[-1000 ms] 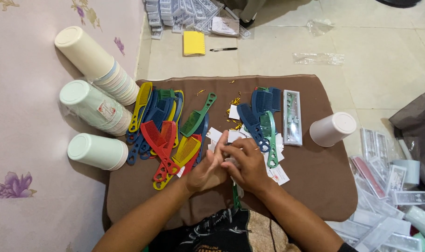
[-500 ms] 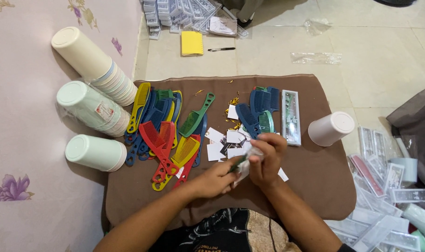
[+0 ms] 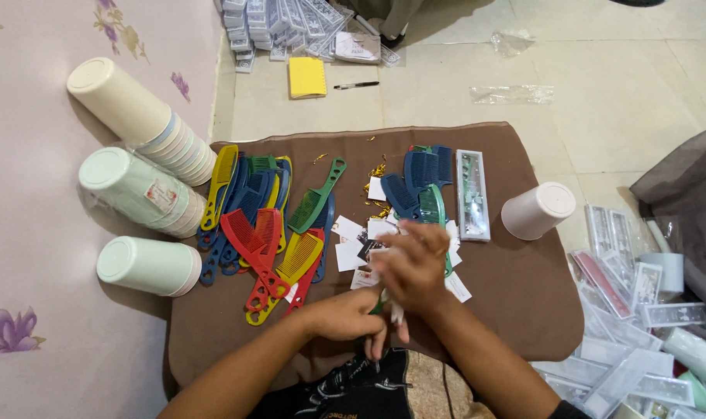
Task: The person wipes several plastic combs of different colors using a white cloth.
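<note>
Working at the near edge of the brown table (image 3: 516,310), both hands meet over a green comb (image 3: 379,304). Right hand (image 3: 415,268) is blurred, fingers curled over the comb and small white cards (image 3: 351,252); its exact grip cannot be told. Left hand (image 3: 347,314) pinches the comb's lower end. A pile of coloured combs (image 3: 264,225) lies to the left, blue combs (image 3: 415,182) beyond, and a packaged comb (image 3: 472,194) beside a white cup (image 3: 535,211).
</note>
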